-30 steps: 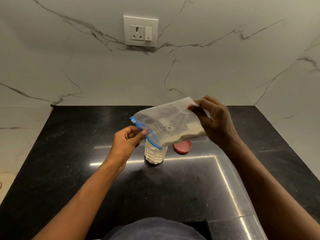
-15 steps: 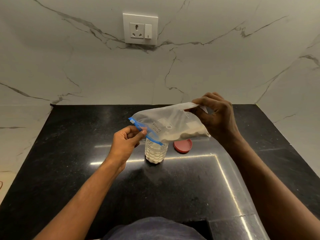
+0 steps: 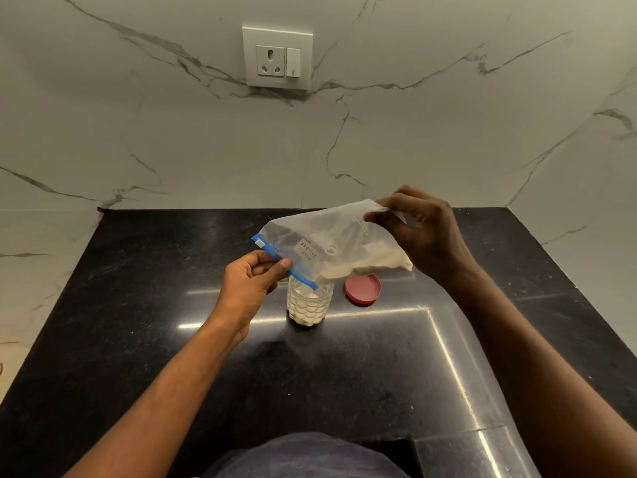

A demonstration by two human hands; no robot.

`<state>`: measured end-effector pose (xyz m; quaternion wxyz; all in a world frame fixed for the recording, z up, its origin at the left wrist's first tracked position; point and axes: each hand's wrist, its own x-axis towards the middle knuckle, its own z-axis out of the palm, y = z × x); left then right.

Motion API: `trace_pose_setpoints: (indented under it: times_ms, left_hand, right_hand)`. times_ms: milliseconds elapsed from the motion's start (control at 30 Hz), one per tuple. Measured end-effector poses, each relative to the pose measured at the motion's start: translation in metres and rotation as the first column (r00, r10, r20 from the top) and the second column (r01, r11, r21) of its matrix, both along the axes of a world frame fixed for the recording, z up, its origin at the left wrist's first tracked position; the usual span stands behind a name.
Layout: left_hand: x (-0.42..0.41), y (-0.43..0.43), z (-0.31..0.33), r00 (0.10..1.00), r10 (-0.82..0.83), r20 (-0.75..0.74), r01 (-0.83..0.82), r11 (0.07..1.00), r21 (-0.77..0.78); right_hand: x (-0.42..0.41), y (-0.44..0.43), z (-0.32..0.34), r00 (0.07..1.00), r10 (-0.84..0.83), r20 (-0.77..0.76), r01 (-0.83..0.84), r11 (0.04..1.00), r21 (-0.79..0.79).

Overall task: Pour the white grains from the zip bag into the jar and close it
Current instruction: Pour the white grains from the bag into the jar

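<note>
A clear zip bag (image 3: 331, 239) with a blue zip strip hangs tilted over a small clear jar (image 3: 309, 304) on the black counter. My left hand (image 3: 253, 277) pinches the blue zip edge just above the jar's mouth. My right hand (image 3: 422, 229) holds the bag's far bottom corner, raised higher. White grains (image 3: 372, 263) lie along the bag's lower side and reach toward the opening. The jar holds white grains and stands open. Its red lid (image 3: 362, 289) lies flat on the counter just right of the jar.
The black stone counter (image 3: 172, 339) is bounded by marble walls at the back and both sides. A wall socket (image 3: 277, 56) sits high on the back wall. My dark clothing (image 3: 303, 457) shows at the bottom edge.
My right hand has turned and flattened the bag's far end, and the grains have slid lower toward the zip opening. My left hand has stayed at the jar's mouth.
</note>
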<state>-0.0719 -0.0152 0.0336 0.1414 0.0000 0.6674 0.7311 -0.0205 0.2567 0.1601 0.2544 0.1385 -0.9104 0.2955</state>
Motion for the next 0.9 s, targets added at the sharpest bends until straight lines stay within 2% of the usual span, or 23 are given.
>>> trace_pose_setpoints:
  times_ms: [167,900]
  left_hand:
    - [-0.001,-0.001,-0.002,1.0,-0.002,0.005,0.002,1.0,-0.018]
    - [-0.004,-0.001,-0.002,1.0,0.007,0.019,-0.007,1.0,-0.015]
  right_hand:
    - [-0.002,0.0,-0.003,0.999,0.001,0.035,-0.001,1.0,0.014]
    - [-0.005,-0.011,0.004,0.999,-0.016,-0.039,0.017,0.999,0.035]
